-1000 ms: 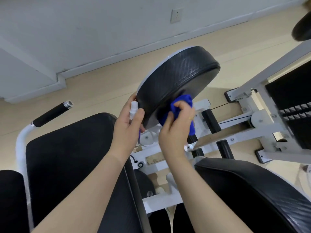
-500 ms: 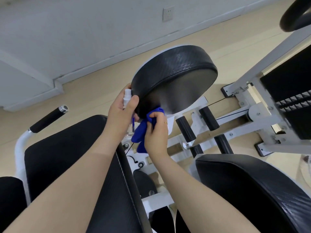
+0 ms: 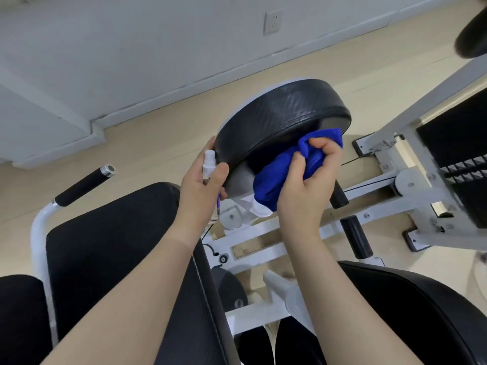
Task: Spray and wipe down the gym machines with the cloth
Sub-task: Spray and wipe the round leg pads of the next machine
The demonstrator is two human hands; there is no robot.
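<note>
A round black padded disc point(image 3: 279, 119) of a white-framed gym machine tilts up in the middle of the view. My right hand point(image 3: 308, 180) grips a bunched blue cloth point(image 3: 279, 169) and presses it against the disc's lower face. My left hand point(image 3: 203, 185) holds a small clear spray bottle with a white nozzle point(image 3: 209, 164) and rests against the disc's left rim, thumb on the pad's edge. Most of the bottle is hidden behind my palm.
Black seat pads lie below, one left point(image 3: 118, 246) and one right point(image 3: 427, 312). A white handle bar with a black grip point(image 3: 81, 188) rises at the left. White frame rails, black foam rollers point(image 3: 355, 238) and a weight stack point(image 3: 463, 167) stand at the right.
My right hand has carried the cloth from the disc's lower left edge to the right, across its underside. My left hand has stayed on the rim with the bottle.
</note>
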